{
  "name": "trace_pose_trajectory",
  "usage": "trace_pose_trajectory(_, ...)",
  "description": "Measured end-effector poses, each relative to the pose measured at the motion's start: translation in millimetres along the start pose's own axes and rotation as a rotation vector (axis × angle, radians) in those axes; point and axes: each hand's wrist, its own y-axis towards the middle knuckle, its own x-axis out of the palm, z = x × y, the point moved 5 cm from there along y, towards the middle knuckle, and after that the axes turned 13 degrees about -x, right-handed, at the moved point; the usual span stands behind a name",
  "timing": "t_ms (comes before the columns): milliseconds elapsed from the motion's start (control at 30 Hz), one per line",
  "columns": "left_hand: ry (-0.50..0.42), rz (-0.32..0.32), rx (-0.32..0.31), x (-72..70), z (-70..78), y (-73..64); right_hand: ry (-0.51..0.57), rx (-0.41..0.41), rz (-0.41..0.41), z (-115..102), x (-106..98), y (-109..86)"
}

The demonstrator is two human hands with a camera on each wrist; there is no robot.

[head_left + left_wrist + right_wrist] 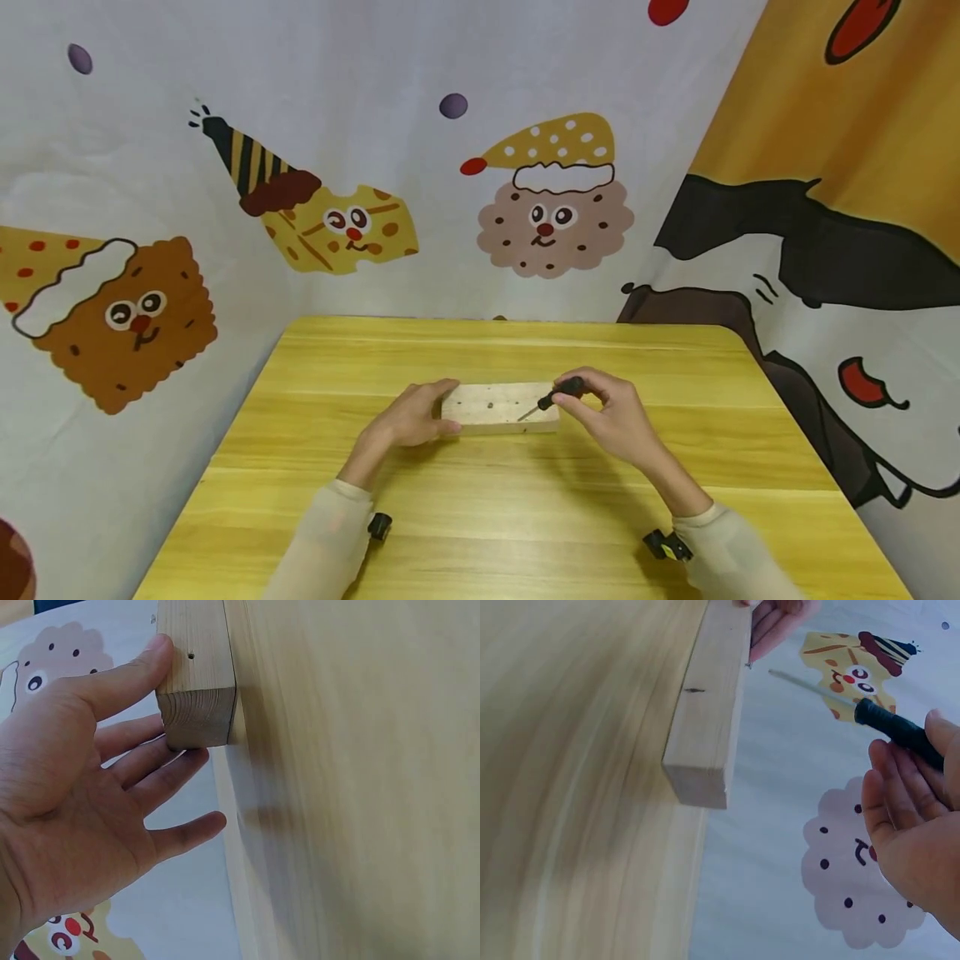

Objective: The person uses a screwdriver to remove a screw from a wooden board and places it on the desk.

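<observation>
Wooden block (502,410) is pinched at 9 o'clock by left hand (413,417), screwdriver (548,401) held by right hand (612,421); alignment seems underway, seating needed.

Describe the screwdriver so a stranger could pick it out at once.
On the yellow wood-grain table, find the pale wooden block. At its right end, the person's right hand holds the screwdriver. Unlike the chunky block, it is slender, with a dark handle and thin metal shaft.
</observation>
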Motion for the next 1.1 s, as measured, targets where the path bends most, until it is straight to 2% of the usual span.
trace_pose_trajectory(200,0.004,0.005,-0.029,0.2,1.1,-1.6,0.015,-0.008,0.065,0,9,15.0)
trace_pose_trajectory(367,-0.002,0.02,-0.058,2.2,2.3,-2.5,0.029,0.008,0.086,2,16,25.5)
trace_pose_trajectory(567,-0.003,0.031,-0.068,4.6,7.7,-4.0,-0.003,-0.007,0.105,5,24,34.0)
trace_pose_trajectory(1100,-0.028,0.066,-0.093,7.4,6.3,-7.0,-0.107,-0.074,0.069,5,47,53.5)
